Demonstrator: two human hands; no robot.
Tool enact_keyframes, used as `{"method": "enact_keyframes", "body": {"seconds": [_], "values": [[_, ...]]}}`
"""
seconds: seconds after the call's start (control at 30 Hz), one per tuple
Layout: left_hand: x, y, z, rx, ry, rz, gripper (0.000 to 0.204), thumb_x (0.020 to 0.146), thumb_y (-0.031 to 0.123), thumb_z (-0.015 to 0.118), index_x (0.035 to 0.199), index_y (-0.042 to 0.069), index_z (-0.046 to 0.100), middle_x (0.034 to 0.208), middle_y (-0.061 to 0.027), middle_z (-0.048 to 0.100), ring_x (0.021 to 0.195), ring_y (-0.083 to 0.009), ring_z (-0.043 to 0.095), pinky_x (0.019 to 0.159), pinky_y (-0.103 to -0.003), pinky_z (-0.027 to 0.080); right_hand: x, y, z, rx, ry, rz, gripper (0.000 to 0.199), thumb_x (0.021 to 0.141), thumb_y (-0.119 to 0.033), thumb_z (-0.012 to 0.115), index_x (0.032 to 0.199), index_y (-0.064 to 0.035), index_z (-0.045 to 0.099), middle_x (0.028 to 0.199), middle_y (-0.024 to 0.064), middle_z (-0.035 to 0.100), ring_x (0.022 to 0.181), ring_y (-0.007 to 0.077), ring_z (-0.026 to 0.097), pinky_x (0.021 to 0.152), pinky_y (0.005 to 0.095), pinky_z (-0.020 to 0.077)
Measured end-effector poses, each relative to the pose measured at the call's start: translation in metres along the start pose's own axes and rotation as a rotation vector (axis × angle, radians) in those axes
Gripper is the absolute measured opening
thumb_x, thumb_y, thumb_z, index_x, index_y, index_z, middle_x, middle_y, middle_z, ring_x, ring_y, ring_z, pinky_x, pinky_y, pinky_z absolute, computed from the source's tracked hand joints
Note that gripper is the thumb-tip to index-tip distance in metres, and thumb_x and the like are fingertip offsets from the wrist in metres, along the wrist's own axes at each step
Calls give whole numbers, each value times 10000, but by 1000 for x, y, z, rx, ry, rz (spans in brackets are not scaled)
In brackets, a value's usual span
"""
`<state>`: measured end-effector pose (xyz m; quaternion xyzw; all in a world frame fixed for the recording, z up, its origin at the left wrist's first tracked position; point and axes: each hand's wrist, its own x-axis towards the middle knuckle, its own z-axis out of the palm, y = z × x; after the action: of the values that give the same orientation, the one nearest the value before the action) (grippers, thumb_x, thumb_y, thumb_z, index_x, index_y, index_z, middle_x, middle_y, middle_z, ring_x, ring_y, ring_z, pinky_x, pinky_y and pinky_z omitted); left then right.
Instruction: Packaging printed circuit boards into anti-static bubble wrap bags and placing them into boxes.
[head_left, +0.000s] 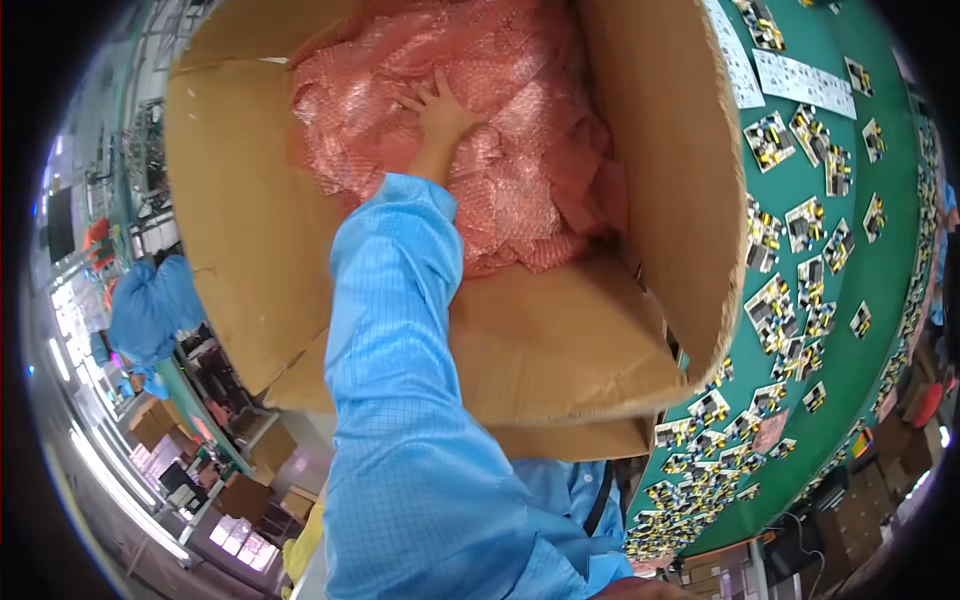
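Note:
My left hand [441, 112] lies palm down with spread fingers on a heap of pink bubble wrap bags [520, 195]. It presses on the bags and holds nothing that I can see. The bags fill the inside of a large open cardboard box [535, 345] in front of me. A blue checked sleeve covers my left arm, which reaches over the near wall of the box. My right hand does not show.
Right of the box, a green work surface [850, 320] carries many small circuit boards [770, 310] and white printed sheets [805, 82]. At the left, a person in blue [155, 310] is near a bench. Brown cartons [165, 430] stand at the lower left.

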<state>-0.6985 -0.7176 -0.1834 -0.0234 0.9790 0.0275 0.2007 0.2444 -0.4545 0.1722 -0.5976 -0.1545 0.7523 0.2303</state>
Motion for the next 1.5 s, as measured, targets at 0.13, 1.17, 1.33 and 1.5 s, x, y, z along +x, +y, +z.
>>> {"method": "enact_keyframes", "body": {"seconds": [0.13, 1.17, 1.33, 1.5], "values": [[4, -9, 21, 114, 3, 39, 1343, 605, 623, 836, 1587, 163, 43, 1584, -304, 125, 1425, -610, -26, 1063, -759, 231, 18, -15, 29, -48, 54, -9, 587, 954, -292, 657, 1465, -117, 430, 1143, 56, 605, 1008, 209, 578, 879, 367, 507], [-248, -32, -293, -78, 358, 678, 677, 724, 282, 781, 1346, 139, 556, 1193, -192, 652, 1085, -379, 630, 917, -443, 521, -12, 84, -81, 519, -165, -60, 740, 849, -207, 763, 1486, -99, 401, 1395, 69, 554, 1149, 266, 568, 988, 406, 472], [-343, 46, -353, -109, 429, 1072, 640, 781, 243, 752, 1352, 55, 533, 1285, -197, 606, 1167, -398, 590, 976, -441, 497, -1, 65, -87, 432, -377, -53, 869, 819, -218, 805, 1522, -90, 309, 1217, 68, 566, 1173, 254, 546, 1035, 414, 439], [-428, 195, -307, -45, 404, 1501, 661, 706, 228, 796, 1309, 62, 580, 1253, -195, 631, 1145, -385, 609, 983, -427, 502, -5, 59, -110, 266, -403, -172, 877, 836, -375, 786, 1500, -41, 320, 1164, 50, 546, 1099, 219, 528, 916, 361, 475]]}}
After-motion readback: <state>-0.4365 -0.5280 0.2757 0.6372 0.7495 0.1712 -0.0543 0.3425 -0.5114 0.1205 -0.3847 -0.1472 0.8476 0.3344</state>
